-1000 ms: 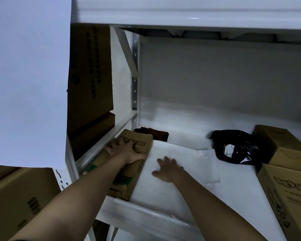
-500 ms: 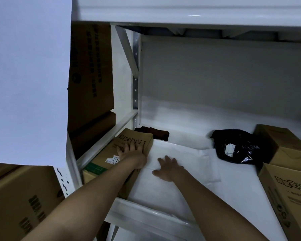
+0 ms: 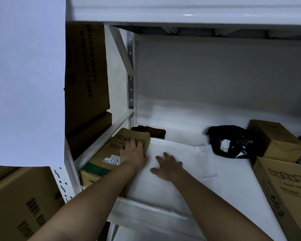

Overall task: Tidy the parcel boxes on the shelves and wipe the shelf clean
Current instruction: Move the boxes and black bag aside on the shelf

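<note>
Since a second ago the box (image 3: 115, 159) has gone from tipped up on edge to lying flat against the left rail of the shelf (image 3: 236, 185), label up. Left hand (image 3: 133, 153) slid from its far top edge onto the top face and now rests there, fingers mostly straight, pressing rather than gripping. Right hand (image 3: 169, 166) has barely moved: flat, fingers spread, on the white sheet (image 3: 181, 153) just right of the box, holding nothing.

Handling, my read: corrugated carton, stiff, not slippery, and probably light, though contents unknown. Best hold is both long sides or the near and far ends, palms flat; the top seam is the weak spot, don't press hard there. The sheet under it is thin and loose and will likely bunch if the box is dragged, so lift rather than shove.

Elsewhere: dark cloth (image 3: 151, 132) at the far left corner behind the box, black bag (image 3: 231, 140) to the right, more boxes (image 3: 274, 138) far right. Wiping looks not yet started.
</note>
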### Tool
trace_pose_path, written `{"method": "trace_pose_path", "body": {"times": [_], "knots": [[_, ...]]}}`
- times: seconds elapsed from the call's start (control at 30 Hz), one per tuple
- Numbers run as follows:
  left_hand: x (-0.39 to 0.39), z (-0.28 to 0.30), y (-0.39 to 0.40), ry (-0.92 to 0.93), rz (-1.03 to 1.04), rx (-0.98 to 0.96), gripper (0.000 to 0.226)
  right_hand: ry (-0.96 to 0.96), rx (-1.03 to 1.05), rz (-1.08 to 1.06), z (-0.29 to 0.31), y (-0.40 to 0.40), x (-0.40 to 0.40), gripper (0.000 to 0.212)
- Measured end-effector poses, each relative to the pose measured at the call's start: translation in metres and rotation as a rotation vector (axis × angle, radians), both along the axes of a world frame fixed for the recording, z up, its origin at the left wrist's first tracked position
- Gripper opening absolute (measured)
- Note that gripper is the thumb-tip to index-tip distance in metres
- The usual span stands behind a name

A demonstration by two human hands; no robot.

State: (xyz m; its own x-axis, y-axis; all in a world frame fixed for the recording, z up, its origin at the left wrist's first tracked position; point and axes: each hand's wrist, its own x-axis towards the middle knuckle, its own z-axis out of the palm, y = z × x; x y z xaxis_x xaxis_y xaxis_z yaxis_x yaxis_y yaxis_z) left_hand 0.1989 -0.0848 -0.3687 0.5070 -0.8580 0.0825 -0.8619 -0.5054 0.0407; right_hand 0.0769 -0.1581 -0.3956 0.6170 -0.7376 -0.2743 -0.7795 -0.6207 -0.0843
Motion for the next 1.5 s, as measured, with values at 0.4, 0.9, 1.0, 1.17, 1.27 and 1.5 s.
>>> {"method": "trace_pose_path", "body": {"times": [0.4,0.9,1.0,1.17,1.27,1.5], "knots": [[-0.014,0.027,-0.032,0.081,-0.123,0.058,0.055,-0.082,-0.129,-0.142,0.031,-0.01,-0.036,0.058],[-0.21,0.028,-0.091,0.349,-0.424,0.107,0.063,-0.185,-0.294,-0.618,0.045,-0.033,-0.251,0.058],[-0.259,0.021,-0.096,0.432,-0.389,0.194,0.078,-0.153,-0.323,-0.627,0.042,-0.035,-0.299,0.06],[-0.325,0.017,-0.092,0.582,-0.354,0.244,0.077,-0.15,-0.273,-0.641,0.035,-0.044,-0.342,0.066],[-0.351,0.017,-0.09,0.686,-0.325,0.276,0.068,-0.179,-0.231,-0.643,0.035,-0.048,-0.355,0.067],[-0.38,0.025,-0.085,0.947,-0.273,0.24,0.052,-0.31,-0.051,-0.758,0.045,-0.059,-0.357,0.07]]}}
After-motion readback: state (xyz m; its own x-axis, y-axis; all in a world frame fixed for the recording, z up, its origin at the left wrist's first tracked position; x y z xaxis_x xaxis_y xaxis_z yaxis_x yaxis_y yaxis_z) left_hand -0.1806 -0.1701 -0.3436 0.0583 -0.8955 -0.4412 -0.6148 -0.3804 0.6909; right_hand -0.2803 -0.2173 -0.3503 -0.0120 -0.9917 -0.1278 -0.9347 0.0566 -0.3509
